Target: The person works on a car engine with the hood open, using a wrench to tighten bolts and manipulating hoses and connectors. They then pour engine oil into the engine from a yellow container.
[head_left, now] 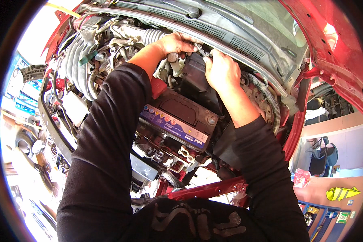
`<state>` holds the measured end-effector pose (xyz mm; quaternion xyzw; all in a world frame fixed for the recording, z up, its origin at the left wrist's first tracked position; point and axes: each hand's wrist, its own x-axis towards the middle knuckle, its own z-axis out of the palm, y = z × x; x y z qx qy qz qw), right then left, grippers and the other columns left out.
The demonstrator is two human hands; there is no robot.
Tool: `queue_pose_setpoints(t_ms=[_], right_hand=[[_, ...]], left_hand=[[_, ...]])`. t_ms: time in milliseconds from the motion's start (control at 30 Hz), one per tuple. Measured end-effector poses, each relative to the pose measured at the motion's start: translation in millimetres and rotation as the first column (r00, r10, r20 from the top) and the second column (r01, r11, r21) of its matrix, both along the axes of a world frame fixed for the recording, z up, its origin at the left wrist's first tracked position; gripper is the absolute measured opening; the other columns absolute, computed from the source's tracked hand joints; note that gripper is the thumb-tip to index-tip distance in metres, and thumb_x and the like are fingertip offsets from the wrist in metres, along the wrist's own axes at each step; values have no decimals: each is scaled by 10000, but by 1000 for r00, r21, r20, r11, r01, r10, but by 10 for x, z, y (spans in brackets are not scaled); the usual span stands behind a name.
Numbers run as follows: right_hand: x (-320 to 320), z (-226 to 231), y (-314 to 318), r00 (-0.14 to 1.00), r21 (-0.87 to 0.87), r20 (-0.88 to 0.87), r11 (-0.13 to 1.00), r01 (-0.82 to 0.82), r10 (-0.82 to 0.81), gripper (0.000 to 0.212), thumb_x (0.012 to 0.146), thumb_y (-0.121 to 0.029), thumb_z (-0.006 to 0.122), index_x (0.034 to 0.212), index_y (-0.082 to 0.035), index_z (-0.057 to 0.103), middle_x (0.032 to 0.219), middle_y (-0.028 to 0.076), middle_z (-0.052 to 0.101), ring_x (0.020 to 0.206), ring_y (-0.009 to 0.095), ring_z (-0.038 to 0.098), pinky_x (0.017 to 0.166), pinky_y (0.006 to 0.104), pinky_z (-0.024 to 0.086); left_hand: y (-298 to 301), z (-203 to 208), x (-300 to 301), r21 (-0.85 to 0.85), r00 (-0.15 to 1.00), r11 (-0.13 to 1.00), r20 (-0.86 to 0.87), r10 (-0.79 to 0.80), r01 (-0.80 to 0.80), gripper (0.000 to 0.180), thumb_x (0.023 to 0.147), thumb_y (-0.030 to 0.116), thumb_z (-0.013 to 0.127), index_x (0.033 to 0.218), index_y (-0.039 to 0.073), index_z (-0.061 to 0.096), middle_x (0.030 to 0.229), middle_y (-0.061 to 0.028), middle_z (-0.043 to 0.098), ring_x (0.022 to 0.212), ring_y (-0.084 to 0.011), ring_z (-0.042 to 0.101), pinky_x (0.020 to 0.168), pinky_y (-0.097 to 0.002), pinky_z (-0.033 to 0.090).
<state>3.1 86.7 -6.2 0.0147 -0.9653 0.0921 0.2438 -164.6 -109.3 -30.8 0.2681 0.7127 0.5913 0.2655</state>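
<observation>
Both my arms reach over a car's engine bay to the back, below the windshield cowl (238,42). My left hand (177,43) is closed, its fingertips at a small silvery metal part (200,49) by the firewall. Close beside it, my right hand (225,70) is curled with thumb and forefinger at the other end of that part. What lies inside its palm is hidden. Under the hands stands a black plastic box (195,72). A capped reservoir (173,59) is just below my left hand. Nearer me sits the car battery (177,115) with a purple label.
A red terminal cover (158,87) sits at the battery's left corner. A ribbed intake hose (151,36) runs left of my hands, and a corrugated conduit (271,101) lies right of my right forearm. The raised red hood (330,48) is at the right. A red crossbar (209,189) lies near me.
</observation>
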Motion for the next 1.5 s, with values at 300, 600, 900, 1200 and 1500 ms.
queue_pose_setpoints(t_ms=[300,600,900,1200,1500], right_hand=[[322,148,-144,989,255,144,965,-66,29,691,1041,-350,752,1569,65,586,1462,234,708,1407,457,608,1120,534,586],[179,22,-177,982,73,35,979,-190,188,770,997,-245,775,1626,104,498,1597,365,586,1489,520,574,1264,530,478],[-247,38,-18,945,-164,72,939,-303,318,684,957,-244,801,1574,-19,606,1466,324,694,1394,486,658,1189,516,524],[-297,-79,6,951,-146,30,942,-302,309,654,917,-298,769,1499,-23,657,1380,303,738,1279,484,715,1121,531,577],[-238,-203,82,923,-105,-108,919,-379,369,653,1008,-201,693,1606,2,526,1471,375,657,1253,553,696,1119,604,556]], left_hand=[[12,-111,-85,148,992,989,-122,18,1,273,998,85,874,1270,92,865,959,51,798,750,-60,657,675,-253,545],[88,-183,-126,225,972,974,-230,54,-1,297,1001,83,871,1297,102,858,1043,36,838,802,-69,719,729,-254,602],[153,-78,-20,84,976,988,-169,140,-127,303,966,103,896,1264,71,858,1020,3,838,758,-112,729,713,-297,631],[143,-95,-27,36,973,991,-188,133,-129,307,959,136,905,1265,138,884,967,31,824,666,-96,683,660,-271,593],[6,-149,-27,115,998,991,0,65,-65,429,928,135,866,1342,32,823,1014,-30,817,748,-134,725,701,-310,600]])
